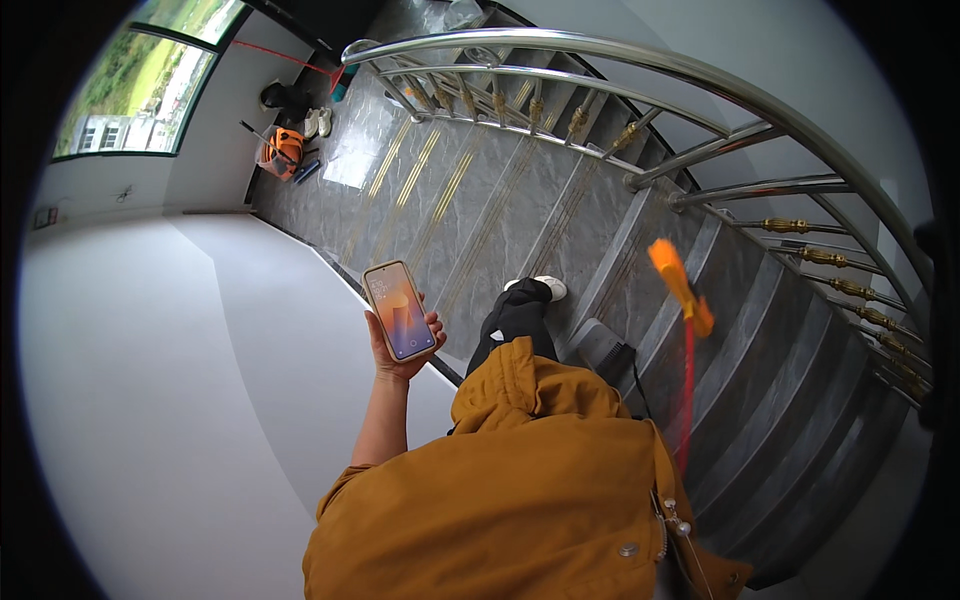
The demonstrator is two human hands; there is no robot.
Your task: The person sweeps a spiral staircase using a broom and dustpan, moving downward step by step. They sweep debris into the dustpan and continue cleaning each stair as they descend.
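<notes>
My left hand [405, 352] holds a smartphone [400, 311] in a light-coloured case, its lit screen facing up. The thumb lies along one long edge and the fingers wrap the other. My right hand is out of view. To the right of my mustard jacket [517, 495], a red rod [688, 390] with a blurred orange head [675, 281] rises over the stairs; what holds it cannot be seen. Beside my dark-trousered leg [521, 319] is a grey plastic object [600, 346] with a dark ribbed part, partly covered by the jacket.
Grey stone steps [750, 360] run beside a curved metal railing [660, 67] with gold-coloured fittings. A white wall [150, 330] borders the left side. Near the window [139, 90] are an orange item in a clear bag [283, 150], white shoes [318, 121] and a red-handled tool [281, 56].
</notes>
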